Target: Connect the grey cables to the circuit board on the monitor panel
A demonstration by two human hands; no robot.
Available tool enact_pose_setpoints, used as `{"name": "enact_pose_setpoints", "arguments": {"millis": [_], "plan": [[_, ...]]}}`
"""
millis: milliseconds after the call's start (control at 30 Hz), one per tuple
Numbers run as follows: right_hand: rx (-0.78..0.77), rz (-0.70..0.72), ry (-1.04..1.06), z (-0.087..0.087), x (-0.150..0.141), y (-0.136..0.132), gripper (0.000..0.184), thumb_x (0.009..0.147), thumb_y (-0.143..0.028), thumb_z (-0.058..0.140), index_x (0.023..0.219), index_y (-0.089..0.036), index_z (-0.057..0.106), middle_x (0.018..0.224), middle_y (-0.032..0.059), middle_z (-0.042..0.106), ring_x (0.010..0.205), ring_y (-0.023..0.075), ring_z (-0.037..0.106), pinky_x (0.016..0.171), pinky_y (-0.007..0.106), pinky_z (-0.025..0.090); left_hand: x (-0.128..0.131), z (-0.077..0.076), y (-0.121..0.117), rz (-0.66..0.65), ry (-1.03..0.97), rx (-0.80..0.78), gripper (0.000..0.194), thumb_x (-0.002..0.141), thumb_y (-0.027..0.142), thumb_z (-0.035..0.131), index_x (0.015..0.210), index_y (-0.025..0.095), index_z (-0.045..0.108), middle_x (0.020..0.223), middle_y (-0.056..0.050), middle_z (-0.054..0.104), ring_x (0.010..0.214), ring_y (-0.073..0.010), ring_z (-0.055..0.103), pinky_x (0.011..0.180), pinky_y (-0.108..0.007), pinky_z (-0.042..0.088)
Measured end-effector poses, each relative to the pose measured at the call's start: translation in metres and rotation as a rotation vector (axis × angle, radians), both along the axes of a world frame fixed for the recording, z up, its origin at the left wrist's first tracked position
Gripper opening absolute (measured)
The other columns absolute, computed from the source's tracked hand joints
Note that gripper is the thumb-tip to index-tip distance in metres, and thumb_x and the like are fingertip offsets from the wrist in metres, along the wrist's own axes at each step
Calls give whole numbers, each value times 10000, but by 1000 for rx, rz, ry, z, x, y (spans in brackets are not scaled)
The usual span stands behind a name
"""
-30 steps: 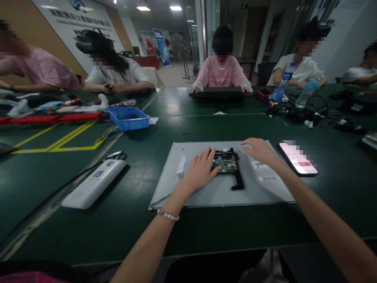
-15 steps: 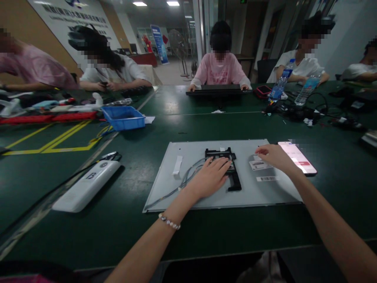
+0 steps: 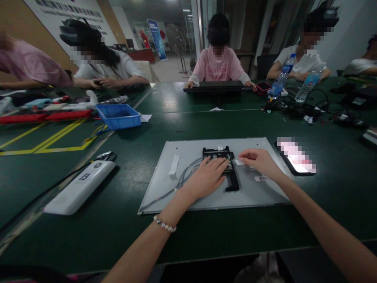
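Observation:
A flat grey-white panel (image 3: 253, 193) lies on the table before me. Upon it sits a black plastic bracket (image 3: 233, 181), partly covered by my left hand (image 3: 207, 175), which rests with fingers stretched across it. Grey cables (image 3: 165, 194) run from under that hand to the panel's near left corner. Just right of the bracket, my right hand (image 3: 259, 162) has thumb and fingertips pinched together; whatever they hold is too small to make out. A barcode label (image 3: 261, 179) is on the panel below my right hand. A white strip (image 3: 174, 166) is on the panel's left part.
A white power bank (image 3: 81, 188) with a cable lies at left, a lit phone (image 3: 296, 157) right of the panel. Farther back are a blue bin (image 3: 119, 118), two plastic bottles (image 3: 281, 78) and tangled black cables. Several people sit across the table.
My right hand has moved left across the panel, from near the phone to beside the bracket. My left hand stays on the bracket. The view has shifted slightly.

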State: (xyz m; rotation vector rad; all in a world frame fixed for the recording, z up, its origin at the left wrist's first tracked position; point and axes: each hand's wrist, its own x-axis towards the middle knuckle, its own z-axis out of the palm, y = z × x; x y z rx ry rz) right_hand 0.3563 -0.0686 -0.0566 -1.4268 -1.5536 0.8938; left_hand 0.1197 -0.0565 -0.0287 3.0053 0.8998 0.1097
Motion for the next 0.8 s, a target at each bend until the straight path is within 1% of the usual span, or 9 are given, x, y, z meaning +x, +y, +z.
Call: {"name": "enact_pose_setpoints", "arguments": {"millis": [67, 200, 367, 500, 700, 800], "plan": [[27, 4, 19, -5, -6, 0, 190, 731, -295, 626, 861, -170, 686, 852, 64, 709, 762, 182, 660, 714, 312, 534, 0, 0, 0, 0, 5, 13, 476, 945, 324, 322, 1401, 195, 287, 1440, -74, 362, 1309, -219, 335, 1098, -426, 202], [105, -44, 26, -10, -14, 0, 155, 740, -276, 616, 829, -167, 681, 813, 56, 704, 734, 178, 657, 700, 308, 525, 2, 0, -1, -1, 3, 41, 476, 946, 320, 322, 1400, 179, 288, 1423, -87, 385, 1300, -222, 345, 1089, -432, 207], [175, -44, -58, -11, -22, -2, 103, 756, -236, 597, 808, -189, 674, 798, 35, 687, 707, 165, 640, 685, 298, 514, 8, 2, -7, 30, -6, 94, 464, 955, 290, 287, 1410, 201, 275, 1392, -91, 421, 1273, -230, 376, 1082, -472, 188], [213, -41, -99, -14, -24, -1, 94, 769, -223, 589, 811, -194, 668, 805, 32, 675, 708, 162, 629, 677, 295, 508, 13, 2, -11, 32, 16, 145, 433, 945, 298, 324, 1374, 242, 346, 1372, -98, 431, 1252, -260, 391, 1065, -506, 191], [274, -15, -212, -11, -25, -3, 91, 783, -192, 577, 811, -202, 664, 800, 25, 660, 713, 158, 611, 671, 288, 492, 17, -1, -11, 38, 17, 170, 410, 929, 285, 363, 1334, 237, 398, 1359, -107, 431, 1217, -284, 410, 1047, -532, 203], [296, -7, -226, -9, -26, -3, 102, 790, -171, 566, 816, -201, 660, 811, 25, 658, 730, 156, 612, 694, 290, 491, 18, -3, -11, 42, 12, 178, 406, 926, 281, 366, 1327, 228, 405, 1351, -110, 434, 1211, -284, 411, 1046, -532, 206]]}}
